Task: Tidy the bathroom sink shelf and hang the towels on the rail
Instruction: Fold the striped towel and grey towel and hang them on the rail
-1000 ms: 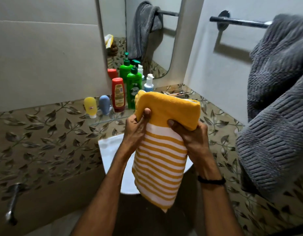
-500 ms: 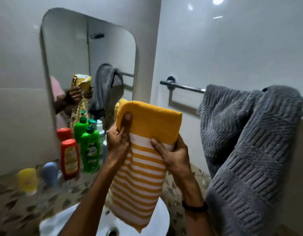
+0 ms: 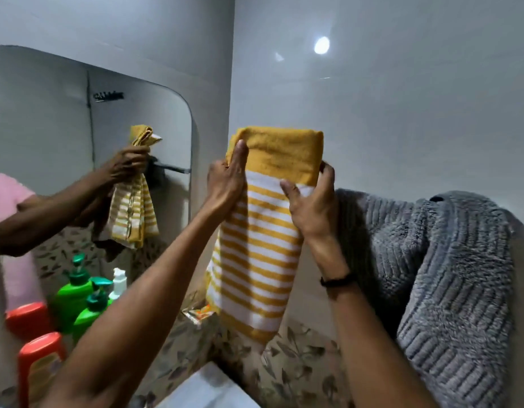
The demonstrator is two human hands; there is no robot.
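Note:
A folded yellow towel with white stripes (image 3: 260, 254) is raised against the white wall, its solid yellow fold on top. My left hand (image 3: 227, 181) grips its left edge and my right hand (image 3: 309, 207) grips its right edge. The towel hides the rail behind it. A grey ribbed towel (image 3: 437, 278) hangs just to the right, touching my right wrist. Red bottles (image 3: 38, 366), green pump bottles (image 3: 75, 295) and a small white bottle (image 3: 119, 282) stand on the shelf at the lower left.
A mirror (image 3: 63, 136) on the left wall reflects my arms, the towel and the rail. A small packet (image 3: 200, 313) lies on the shelf by the corner. Leaf-patterned tiles (image 3: 293, 360) run below, and the white sink (image 3: 202, 393) edge shows at the bottom.
Both hands have lifted the yellow striped towel from over the sink up to the wall where the rail ran, beside the grey towel. My view has tilted upward and right.

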